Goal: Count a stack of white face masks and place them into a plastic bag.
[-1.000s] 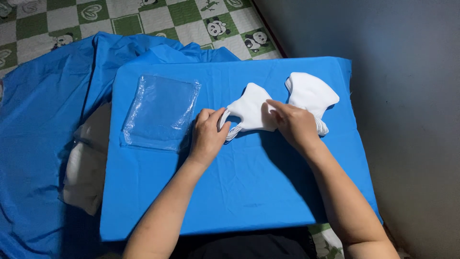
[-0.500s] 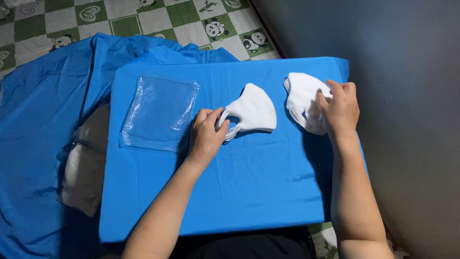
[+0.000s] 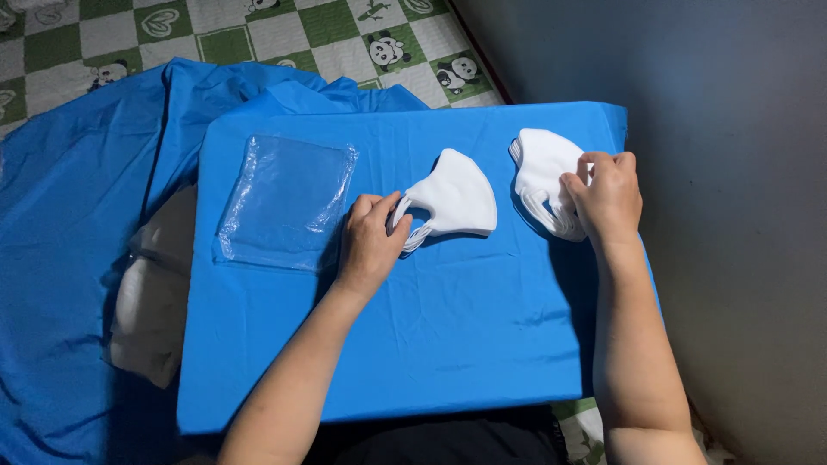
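A small stack of folded white face masks (image 3: 454, 201) lies in the middle of a blue-covered board (image 3: 413, 344). My left hand (image 3: 369, 241) pinches the ear loops at that stack's left end. A second pile of white masks (image 3: 541, 176) sits near the board's right edge. My right hand (image 3: 605, 194) rests on this pile, fingertips gripping the top mask's right side.
A pile of clear plastic bags (image 3: 286, 200) lies on the board's left part. Blue cloth (image 3: 77, 224) spreads to the left over a pale bundle (image 3: 151, 301). A green and white checkered mat (image 3: 258, 26) lies beyond. A dark grey wall (image 3: 732, 172) stands to the right.
My right hand left the middle stack, moved right to the second pile and now grips its top mask. My left hand stayed on the middle stack's loops.
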